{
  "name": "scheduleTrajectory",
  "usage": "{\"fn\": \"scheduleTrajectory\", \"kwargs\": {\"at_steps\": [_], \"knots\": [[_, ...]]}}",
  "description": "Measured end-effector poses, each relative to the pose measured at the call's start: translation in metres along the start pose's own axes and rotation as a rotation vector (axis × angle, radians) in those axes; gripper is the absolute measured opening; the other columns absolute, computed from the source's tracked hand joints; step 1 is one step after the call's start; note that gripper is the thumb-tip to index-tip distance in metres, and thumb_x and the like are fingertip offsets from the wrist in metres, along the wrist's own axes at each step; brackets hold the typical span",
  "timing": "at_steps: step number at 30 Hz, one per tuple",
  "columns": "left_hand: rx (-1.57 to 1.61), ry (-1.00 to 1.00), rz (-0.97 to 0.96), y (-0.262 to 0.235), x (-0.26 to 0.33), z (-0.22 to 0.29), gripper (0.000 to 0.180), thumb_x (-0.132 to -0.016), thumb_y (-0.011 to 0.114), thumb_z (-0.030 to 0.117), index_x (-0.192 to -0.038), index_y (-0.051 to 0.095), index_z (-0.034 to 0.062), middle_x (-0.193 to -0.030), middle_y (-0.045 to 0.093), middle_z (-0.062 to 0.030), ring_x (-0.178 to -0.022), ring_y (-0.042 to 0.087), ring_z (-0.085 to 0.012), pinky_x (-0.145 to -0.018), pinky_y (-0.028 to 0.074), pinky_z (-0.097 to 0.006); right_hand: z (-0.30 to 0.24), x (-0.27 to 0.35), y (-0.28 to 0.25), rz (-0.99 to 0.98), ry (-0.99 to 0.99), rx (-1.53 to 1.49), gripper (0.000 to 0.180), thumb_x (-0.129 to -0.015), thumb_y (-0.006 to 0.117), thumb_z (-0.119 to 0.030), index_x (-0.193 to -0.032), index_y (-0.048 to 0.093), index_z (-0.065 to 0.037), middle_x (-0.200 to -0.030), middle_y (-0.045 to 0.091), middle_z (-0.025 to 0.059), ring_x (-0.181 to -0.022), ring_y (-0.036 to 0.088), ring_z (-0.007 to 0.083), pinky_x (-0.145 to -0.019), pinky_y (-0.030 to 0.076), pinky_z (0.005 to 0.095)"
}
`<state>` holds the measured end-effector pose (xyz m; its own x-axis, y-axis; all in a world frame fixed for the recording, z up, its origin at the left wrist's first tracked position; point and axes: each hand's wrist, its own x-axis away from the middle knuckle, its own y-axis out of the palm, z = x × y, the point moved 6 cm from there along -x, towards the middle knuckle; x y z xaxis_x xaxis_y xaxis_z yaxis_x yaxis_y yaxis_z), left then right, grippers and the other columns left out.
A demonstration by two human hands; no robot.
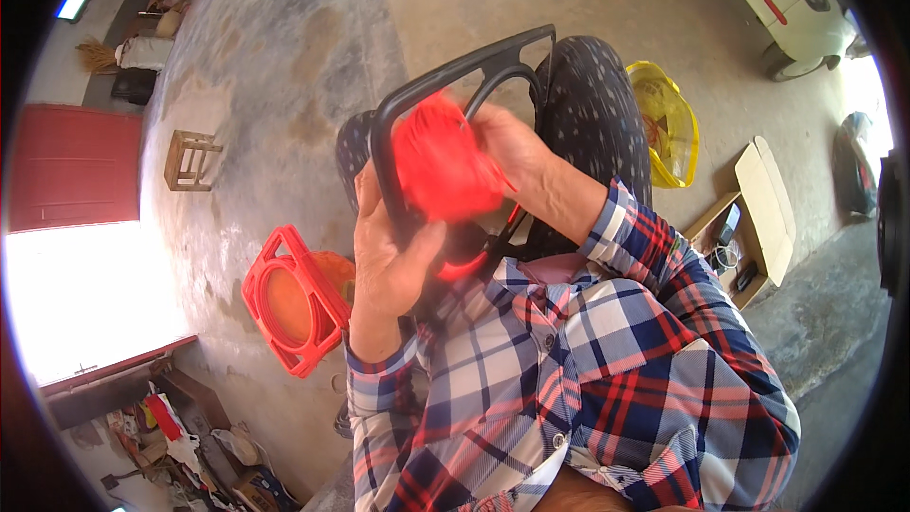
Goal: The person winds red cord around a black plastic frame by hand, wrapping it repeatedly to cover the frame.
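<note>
My left hand grips the side of a black plastic frame held up in front of my chest. A bright red bundle of cord or mesh sits against that frame, blurred. My right hand is closed on the bundle's right side, pressing it to the frame. Both forearms wear plaid sleeves in red, blue and white. A red strand curves below the bundle. My knees in dark dotted trousers lie behind the frame.
A red plastic crate with an orange item lies on the concrete floor at my left. A small wooden stool stands farther left. A yellow basket, an open cardboard box and a white vehicle are at right.
</note>
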<state>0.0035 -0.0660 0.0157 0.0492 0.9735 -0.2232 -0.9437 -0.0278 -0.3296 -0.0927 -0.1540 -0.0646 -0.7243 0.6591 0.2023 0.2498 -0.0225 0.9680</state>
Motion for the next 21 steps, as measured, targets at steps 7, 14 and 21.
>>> {"fn": "scheduleTrajectory", "kwargs": {"at_steps": [7, 14, 21], "knots": [[0.109, -0.048, 0.017, -0.017, 0.007, -0.02, 0.036, -0.079, 0.065, 0.019, -0.111, 0.061, 0.0022, -0.13, 0.05, -0.0145, -0.11, 0.054, -0.0263, -0.091, 0.044, -0.037, -0.033, 0.028, -0.062, 0.124, -0.31, 0.141, 0.029, -0.086, 0.066, -0.028, -0.108, 0.062, -0.01, -0.106, 0.065, 0.0085, -0.105, 0.059, 0.0225, -0.098, 0.043, 0.0427], [0.739, -0.265, 0.026, 0.001, 0.0, -0.023, 0.062, -0.07, 0.062, 0.003, -0.13, 0.046, -0.0017, -0.11, 0.059, -0.0136, -0.08, 0.06, -0.0194, -0.069, 0.049, -0.029, -0.015, 0.057, 0.026, -0.413, -0.213, 0.416, 0.052, -0.081, 0.07, -0.044, -0.109, 0.052, -0.004, -0.099, 0.062, 0.0137, -0.104, 0.058, 0.0322, -0.099, 0.041, 0.0461], [0.86, -0.292, 0.119, -0.013, 0.009, -0.048, 0.064, -0.068, 0.055, -0.006, -0.129, 0.046, 0.0061, -0.092, 0.062, -0.0142, -0.055, 0.051, -0.0143, -0.047, 0.037, -0.025, -0.04, 0.059, 0.017, -0.279, -0.391, 0.274, 0.043, -0.098, 0.044, -0.046, -0.11, 0.057, -0.007, -0.11, 0.063, 0.0115, -0.112, 0.057, 0.0288, -0.101, 0.041, 0.0461]]}}
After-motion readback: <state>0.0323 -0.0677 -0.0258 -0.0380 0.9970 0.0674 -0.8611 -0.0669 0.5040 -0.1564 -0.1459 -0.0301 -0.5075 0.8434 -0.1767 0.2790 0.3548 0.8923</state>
